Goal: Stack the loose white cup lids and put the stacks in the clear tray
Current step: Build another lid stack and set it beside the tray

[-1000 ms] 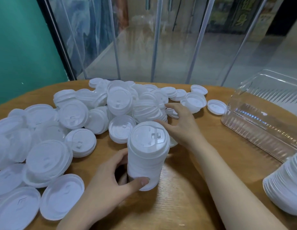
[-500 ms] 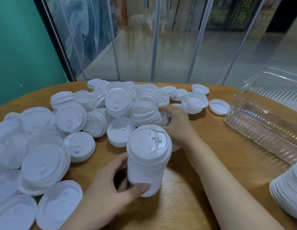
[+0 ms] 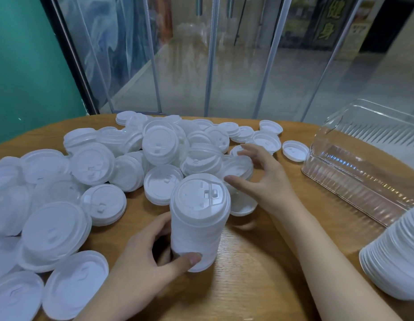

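Head view is showing the left hand (image 3: 141, 258) gripping the upright stack of lids (image 3: 199, 218), thumb curling round its base, near the table's front edge. The right hand (image 3: 264, 179), fingers spread and holding nothing, is hovering over the loose lids (image 3: 238, 166) just behind and right of the stack, so it is lying nearer them, while the clear tray (image 3: 354, 179) is sitting further right
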Demonstrator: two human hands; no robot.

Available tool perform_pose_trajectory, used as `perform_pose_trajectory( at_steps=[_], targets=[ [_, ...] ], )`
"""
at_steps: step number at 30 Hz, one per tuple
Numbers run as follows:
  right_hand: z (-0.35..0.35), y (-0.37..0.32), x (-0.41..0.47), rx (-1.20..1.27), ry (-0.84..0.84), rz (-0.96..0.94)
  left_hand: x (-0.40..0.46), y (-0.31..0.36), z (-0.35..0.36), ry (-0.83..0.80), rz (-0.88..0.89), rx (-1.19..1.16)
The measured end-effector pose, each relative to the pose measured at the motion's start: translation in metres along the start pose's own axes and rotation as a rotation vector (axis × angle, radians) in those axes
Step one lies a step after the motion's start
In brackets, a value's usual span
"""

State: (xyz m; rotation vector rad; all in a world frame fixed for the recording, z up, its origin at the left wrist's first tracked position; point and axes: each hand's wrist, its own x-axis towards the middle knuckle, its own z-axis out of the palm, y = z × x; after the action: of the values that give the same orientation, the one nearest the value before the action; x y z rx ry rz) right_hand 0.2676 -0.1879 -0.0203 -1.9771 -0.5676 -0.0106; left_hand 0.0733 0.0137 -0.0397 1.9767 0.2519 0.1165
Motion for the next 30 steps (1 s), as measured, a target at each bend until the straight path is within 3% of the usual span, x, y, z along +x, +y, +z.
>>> perform_pose_trajectory(
  at_steps=[6,10,19,26,30],
  targets=[
    [-0.018,0.005,-0.016,0.189,0.147,-0.009,0.0,-0.001,0.0,-0.009,0.002,-0.013],
    [-0.027,0.01,-0.023,0.176,0.176,-0.009,-0.001,0.002,0.001,0.003,0.0,-0.008],
    [-0.043,0.014,-0.039,-0.043,0.155,-0.094,-0.004,0.006,0.004,0.023,-0.031,0.026],
    [-0.07,0.026,-0.045,-0.332,-0.024,0.048,-0.006,0.007,0.005,0.018,-0.029,0.018],
    [-0.076,0.028,-0.047,-0.389,-0.024,0.044,-0.006,0.007,0.005,0.015,-0.022,0.009]
  ],
)
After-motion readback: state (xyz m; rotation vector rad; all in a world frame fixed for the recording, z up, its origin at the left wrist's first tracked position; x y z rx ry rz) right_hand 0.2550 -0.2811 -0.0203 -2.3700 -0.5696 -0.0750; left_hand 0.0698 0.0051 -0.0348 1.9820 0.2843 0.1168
